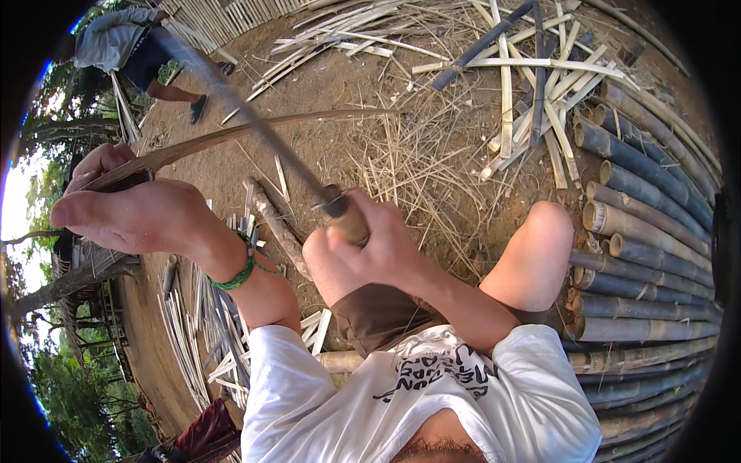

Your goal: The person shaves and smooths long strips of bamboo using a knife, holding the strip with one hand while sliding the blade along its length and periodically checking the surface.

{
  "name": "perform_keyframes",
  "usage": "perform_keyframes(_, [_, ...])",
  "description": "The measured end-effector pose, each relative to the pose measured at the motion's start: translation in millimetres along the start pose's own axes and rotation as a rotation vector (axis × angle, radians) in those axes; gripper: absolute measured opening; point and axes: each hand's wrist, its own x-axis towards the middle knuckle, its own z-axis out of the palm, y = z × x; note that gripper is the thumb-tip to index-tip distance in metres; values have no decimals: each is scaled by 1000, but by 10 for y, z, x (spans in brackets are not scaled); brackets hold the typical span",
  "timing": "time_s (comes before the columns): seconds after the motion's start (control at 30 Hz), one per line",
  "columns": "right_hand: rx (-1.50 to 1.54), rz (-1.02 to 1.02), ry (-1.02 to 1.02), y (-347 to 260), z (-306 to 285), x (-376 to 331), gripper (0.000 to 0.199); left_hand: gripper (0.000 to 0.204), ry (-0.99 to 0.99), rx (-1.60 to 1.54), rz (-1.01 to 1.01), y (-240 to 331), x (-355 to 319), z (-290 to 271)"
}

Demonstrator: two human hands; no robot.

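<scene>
My right hand is closed around the wooden handle of a long-bladed machete, in front of my chest. The machete's blade points up and to the left, blurred toward its tip. Raised at the left, my left hand grips one end of a thin brown bamboo strip. From there the strip runs to the right over the dirt ground. In this view the blade crosses over the strip; whether they touch I cannot tell. A green cord bracelet circles my left wrist.
Bamboo poles lie side by side on the right. Split bamboo pieces are heaped at the far right, with thin shavings scattered ahead of my knees. More strips lie at left. Another person stands at the far left.
</scene>
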Motion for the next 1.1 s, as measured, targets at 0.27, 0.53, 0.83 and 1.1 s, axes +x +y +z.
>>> perform_keyframes(0.27, [-21, -227, 36, -63, 176, -11, 34, 71, 46, -56, -59, -166, -50, -111])
perform_keyframes(0.53, [-13, -56, -25, -110, 199, -4, 26, 74, 73, -55, -97, -301, -19, -202])
perform_keyframes(0.83, [-182, 88, 27, 141, 100, -32, 31, 69, 74, -78, -76, -330, -36, -278])
perform_keyframes(1.1, [-349, 31, 203, 1221, -65, -37, 27, 71, 51, -131, -63, -191, -52, -247])
